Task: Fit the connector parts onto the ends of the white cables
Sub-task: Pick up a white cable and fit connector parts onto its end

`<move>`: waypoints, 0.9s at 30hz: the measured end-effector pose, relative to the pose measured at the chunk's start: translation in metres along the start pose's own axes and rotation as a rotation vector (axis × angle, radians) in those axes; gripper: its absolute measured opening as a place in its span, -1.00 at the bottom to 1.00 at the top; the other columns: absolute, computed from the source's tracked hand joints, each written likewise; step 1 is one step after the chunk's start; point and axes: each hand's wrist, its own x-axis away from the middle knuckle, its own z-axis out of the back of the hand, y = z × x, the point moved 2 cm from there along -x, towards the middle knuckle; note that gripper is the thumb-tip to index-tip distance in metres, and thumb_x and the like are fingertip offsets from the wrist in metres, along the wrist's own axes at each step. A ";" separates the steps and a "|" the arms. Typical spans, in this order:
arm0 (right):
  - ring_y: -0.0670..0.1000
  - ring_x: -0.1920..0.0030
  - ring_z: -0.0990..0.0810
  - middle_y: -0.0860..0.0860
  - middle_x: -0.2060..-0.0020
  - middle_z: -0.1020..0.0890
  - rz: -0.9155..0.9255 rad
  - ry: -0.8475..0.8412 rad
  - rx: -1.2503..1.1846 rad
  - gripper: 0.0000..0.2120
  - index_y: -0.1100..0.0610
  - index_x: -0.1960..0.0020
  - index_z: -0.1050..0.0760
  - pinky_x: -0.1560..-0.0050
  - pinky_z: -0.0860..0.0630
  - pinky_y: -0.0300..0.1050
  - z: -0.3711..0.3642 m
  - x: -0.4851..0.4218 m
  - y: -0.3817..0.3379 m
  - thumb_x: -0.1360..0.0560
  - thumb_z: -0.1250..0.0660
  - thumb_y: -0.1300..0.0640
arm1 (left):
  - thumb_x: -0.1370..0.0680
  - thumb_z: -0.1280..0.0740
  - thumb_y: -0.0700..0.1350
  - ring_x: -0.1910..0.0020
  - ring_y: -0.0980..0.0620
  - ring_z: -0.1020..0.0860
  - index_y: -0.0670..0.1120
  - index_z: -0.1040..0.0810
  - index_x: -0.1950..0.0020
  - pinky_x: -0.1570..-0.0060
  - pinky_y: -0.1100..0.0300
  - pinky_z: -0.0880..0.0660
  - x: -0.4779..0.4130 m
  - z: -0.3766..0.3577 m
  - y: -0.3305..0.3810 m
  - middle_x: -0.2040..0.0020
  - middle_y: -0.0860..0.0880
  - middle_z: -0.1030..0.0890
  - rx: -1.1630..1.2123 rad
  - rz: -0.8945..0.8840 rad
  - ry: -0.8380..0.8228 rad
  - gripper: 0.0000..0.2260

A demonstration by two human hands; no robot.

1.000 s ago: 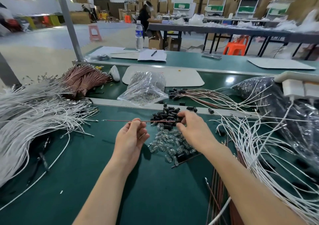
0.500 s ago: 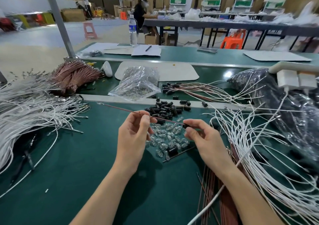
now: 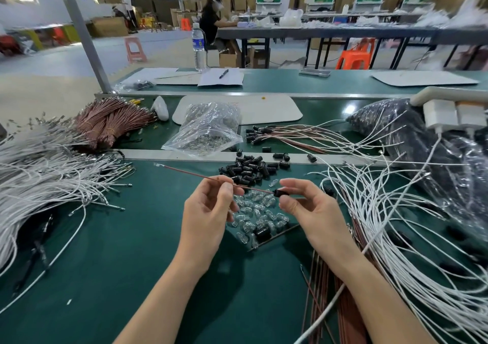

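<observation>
My left hand (image 3: 208, 211) pinches a thin brown wire (image 3: 184, 172) that runs up and left to a bare metal tip. My right hand (image 3: 303, 206) pinches a small black connector (image 3: 281, 192) sitting on the wire's right end. Both hands hover above a heap of black connectors (image 3: 248, 170) and a heap of clear glass bulbs (image 3: 260, 215) on the green mat (image 3: 105, 277). White cables fan out in a big bundle at the left (image 3: 39, 174) and in loops at the right (image 3: 396, 225).
A clear bag of parts (image 3: 206, 129) lies behind the metal rail. Brown wire bundles (image 3: 111, 122) lie at back left, finished wires with black ends (image 3: 285, 132) at back centre. A dark plastic bag (image 3: 435, 153) fills the right. Loose brown wires (image 3: 330, 291) lie below my right arm.
Both hands lifted off the black connector heap with the brown wire. The right hand now holds a black connector on the wire's end; the wire tilts up to the left.
</observation>
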 end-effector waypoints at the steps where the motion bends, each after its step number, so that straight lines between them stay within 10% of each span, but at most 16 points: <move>1: -0.10 -0.02 -0.69 -0.16 -0.02 -0.70 0.001 -0.003 -0.040 -0.73 -0.14 -0.15 -0.59 -0.08 -0.58 -0.26 0.000 0.000 -0.001 -0.48 -0.48 0.06 | -0.66 -0.28 -0.20 0.30 0.06 -0.58 -0.11 -0.57 -0.02 0.36 0.22 -0.54 0.001 -0.002 0.000 0.12 -0.05 -0.71 0.001 0.004 -0.017 -0.91; 11: 0.06 0.10 -0.73 0.21 -0.04 -0.71 -0.144 -0.076 -0.829 -0.65 0.10 0.10 -0.71 0.02 -0.65 -0.14 -0.012 0.002 -0.004 -0.16 -0.71 0.11 | -0.55 -0.38 -0.06 0.34 0.03 -0.57 0.08 -0.66 0.08 0.38 0.21 -0.51 0.010 -0.015 0.002 0.21 -0.05 -0.67 0.090 0.053 -0.211 -0.93; 27: 0.07 0.12 -0.74 0.18 -0.04 -0.72 -0.207 0.105 -0.699 -0.77 0.02 -0.04 -0.72 0.17 -0.65 -0.15 -0.013 0.005 -0.012 -0.49 -0.35 0.00 | -0.60 -0.38 -0.17 0.35 0.09 -0.55 0.04 -0.67 0.10 0.35 0.27 -0.51 0.011 -0.012 0.000 0.24 -0.02 -0.65 0.043 0.073 -0.193 -0.86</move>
